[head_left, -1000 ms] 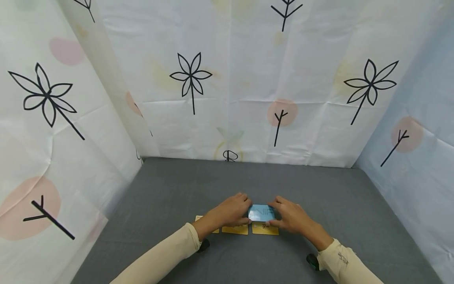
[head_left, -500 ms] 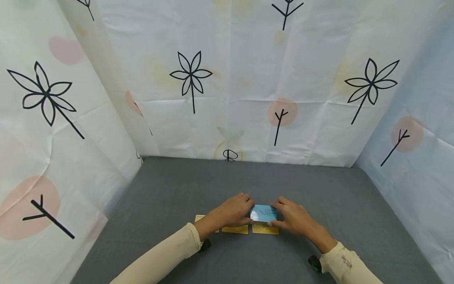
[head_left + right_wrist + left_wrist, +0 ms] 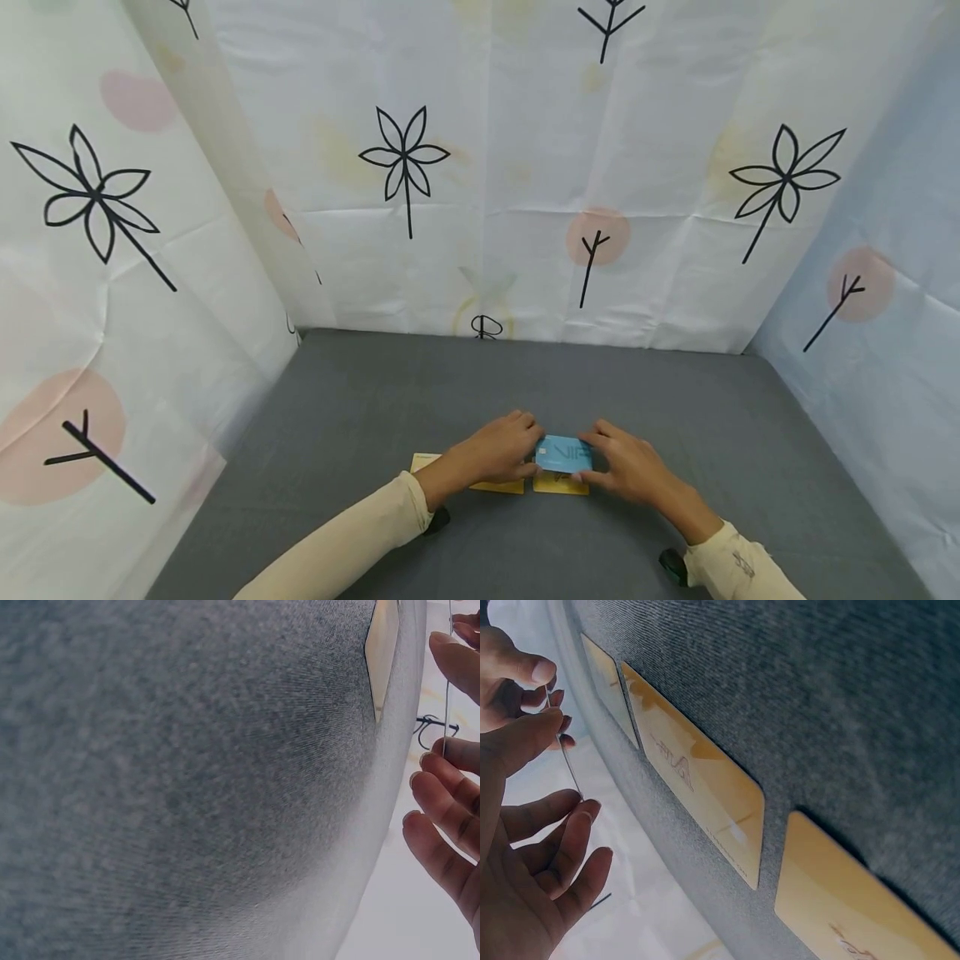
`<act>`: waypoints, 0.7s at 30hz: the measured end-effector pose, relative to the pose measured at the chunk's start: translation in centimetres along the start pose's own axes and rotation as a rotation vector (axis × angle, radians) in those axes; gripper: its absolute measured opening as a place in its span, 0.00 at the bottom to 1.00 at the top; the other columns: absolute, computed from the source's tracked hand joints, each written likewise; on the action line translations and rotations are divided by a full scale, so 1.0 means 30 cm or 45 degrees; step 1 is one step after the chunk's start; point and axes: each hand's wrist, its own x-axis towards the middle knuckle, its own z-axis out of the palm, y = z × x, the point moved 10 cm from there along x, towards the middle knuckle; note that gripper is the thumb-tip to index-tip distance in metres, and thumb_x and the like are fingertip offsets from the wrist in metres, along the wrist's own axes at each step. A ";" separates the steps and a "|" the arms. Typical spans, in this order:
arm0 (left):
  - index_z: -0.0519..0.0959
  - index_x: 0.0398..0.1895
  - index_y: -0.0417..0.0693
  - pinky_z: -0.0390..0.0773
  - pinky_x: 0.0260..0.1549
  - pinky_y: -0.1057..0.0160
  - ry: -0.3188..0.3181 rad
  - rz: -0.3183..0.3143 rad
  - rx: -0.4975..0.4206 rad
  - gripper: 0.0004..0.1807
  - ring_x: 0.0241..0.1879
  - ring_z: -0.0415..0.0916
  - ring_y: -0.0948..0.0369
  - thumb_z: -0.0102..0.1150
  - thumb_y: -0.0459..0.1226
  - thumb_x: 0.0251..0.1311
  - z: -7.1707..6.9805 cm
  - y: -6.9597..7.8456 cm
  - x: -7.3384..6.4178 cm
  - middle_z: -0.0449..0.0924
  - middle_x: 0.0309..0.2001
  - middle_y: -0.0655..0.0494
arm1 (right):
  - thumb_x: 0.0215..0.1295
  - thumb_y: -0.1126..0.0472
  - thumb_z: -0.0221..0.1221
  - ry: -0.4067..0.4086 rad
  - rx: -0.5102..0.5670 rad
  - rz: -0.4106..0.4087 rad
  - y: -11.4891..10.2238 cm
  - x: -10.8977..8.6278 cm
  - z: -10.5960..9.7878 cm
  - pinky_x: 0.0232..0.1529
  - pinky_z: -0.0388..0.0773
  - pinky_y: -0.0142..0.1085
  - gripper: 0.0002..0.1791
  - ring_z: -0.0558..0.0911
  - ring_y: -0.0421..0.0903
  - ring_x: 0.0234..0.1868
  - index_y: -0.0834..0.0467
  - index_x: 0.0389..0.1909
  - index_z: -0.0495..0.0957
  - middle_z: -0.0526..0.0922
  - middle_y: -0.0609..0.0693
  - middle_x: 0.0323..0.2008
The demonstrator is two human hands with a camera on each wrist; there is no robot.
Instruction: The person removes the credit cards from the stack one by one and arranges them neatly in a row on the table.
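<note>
A light blue card (image 3: 564, 455) with large lettering is held up between both hands in the head view. My left hand (image 3: 504, 450) pinches its left side, thumb at the near edge and fingers at the far edge. On the opposite side my right hand (image 3: 628, 467) pinches it in the same way. Seen nearly edge-on in the left wrist view, the blue card (image 3: 570, 766) is held clear of the table. Below lie gold cards in a row: a right one (image 3: 561, 484), a middle one (image 3: 498, 487) and a left one (image 3: 424, 460), the last partly hidden by my left arm.
A dark grey cloth covers the table (image 3: 375, 392). White printed sheets (image 3: 487, 167) enclose it at the back and both sides. Dark wrist devices show under each forearm, the right one (image 3: 672, 567) more plainly.
Both hands have shifted slightly to the right with the blue card. Its visible face has changed from small print to large lettering. The gold cards lie where they were.
</note>
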 end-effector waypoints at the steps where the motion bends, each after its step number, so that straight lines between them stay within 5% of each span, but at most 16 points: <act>1: 0.77 0.62 0.49 0.75 0.48 0.66 0.000 0.005 0.005 0.28 0.48 0.73 0.62 0.60 0.56 0.67 0.000 0.003 0.001 0.78 0.54 0.56 | 0.55 0.43 0.72 -0.003 0.004 0.005 0.002 -0.003 0.002 0.25 0.66 0.28 0.32 0.73 0.34 0.31 0.57 0.56 0.82 0.76 0.45 0.41; 21: 0.77 0.62 0.52 0.75 0.48 0.67 0.020 0.034 0.048 0.28 0.48 0.74 0.64 0.58 0.57 0.67 0.018 0.038 0.019 0.78 0.53 0.58 | 0.52 0.41 0.73 0.000 -0.013 0.057 0.022 -0.035 -0.004 0.27 0.68 0.29 0.33 0.70 0.32 0.30 0.57 0.55 0.83 0.76 0.43 0.41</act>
